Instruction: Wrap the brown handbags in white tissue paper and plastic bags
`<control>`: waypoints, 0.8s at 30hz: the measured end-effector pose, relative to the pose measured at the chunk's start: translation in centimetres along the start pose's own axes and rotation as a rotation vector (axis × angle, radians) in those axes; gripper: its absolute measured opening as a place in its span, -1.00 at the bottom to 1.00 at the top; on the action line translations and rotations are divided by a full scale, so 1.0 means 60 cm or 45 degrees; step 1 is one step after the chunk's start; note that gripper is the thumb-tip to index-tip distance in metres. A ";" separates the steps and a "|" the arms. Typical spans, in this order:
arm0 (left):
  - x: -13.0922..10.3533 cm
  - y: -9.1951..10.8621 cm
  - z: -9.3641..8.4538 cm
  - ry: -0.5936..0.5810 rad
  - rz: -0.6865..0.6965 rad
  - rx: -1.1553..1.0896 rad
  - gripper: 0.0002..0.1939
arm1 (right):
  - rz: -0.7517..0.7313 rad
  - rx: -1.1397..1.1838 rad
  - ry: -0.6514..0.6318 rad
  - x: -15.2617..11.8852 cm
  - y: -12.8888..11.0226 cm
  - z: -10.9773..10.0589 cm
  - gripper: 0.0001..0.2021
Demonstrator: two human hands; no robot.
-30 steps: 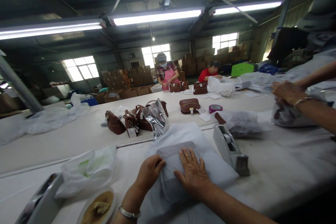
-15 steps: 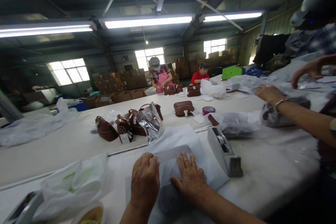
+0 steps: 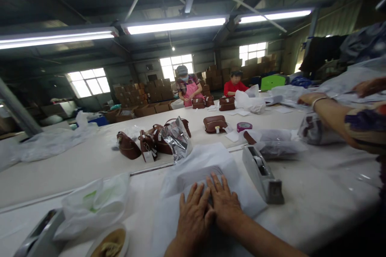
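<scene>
White wrapping paper (image 3: 208, 170) lay folded over a flat bundle on the tabletop (image 3: 316, 204) right in front of you, and your left hand (image 3: 193, 219) and right hand (image 3: 224, 204) pressed down on it side by side, fingers spread flat and gripping nothing. From how it lay, the wrap looked mostly closed over whatever was inside, which I could not make out; no tape showed on it yet, so sealing seemed left to do. A grey tape dispenser (image 3: 262, 174) stood just to the right of the bundle. Beyond it sat unwrapped brown handbags (image 3: 144, 144) and a crumpled silver bag (image 3: 177, 138).
</scene>
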State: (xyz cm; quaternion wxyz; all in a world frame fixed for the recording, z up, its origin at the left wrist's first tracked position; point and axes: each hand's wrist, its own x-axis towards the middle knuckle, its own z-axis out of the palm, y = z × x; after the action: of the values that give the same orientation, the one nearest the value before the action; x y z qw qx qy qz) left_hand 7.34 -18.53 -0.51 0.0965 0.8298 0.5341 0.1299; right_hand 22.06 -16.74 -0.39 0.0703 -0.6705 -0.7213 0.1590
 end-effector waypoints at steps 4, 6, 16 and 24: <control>0.001 0.010 -0.004 -0.022 -0.058 0.023 -0.37 | -0.095 0.106 0.073 -0.006 0.033 0.004 -0.30; 0.000 0.011 0.002 -0.012 -0.066 0.051 -0.36 | -0.112 0.176 0.102 -0.005 0.061 0.010 -0.23; -0.006 0.002 0.021 0.129 -0.020 0.213 -0.39 | -0.140 0.281 0.076 -0.023 0.174 -0.008 -0.55; -0.005 -0.007 0.028 0.207 0.049 0.298 -0.39 | -0.136 -0.042 0.163 -0.068 0.208 -0.013 -0.77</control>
State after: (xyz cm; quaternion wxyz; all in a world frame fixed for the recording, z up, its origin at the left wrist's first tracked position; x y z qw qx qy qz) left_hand 7.37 -18.67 -2.28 -0.0470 0.8322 0.5355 0.1356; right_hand 34.48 -20.03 -3.26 0.1138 -0.6409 -0.7526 0.0999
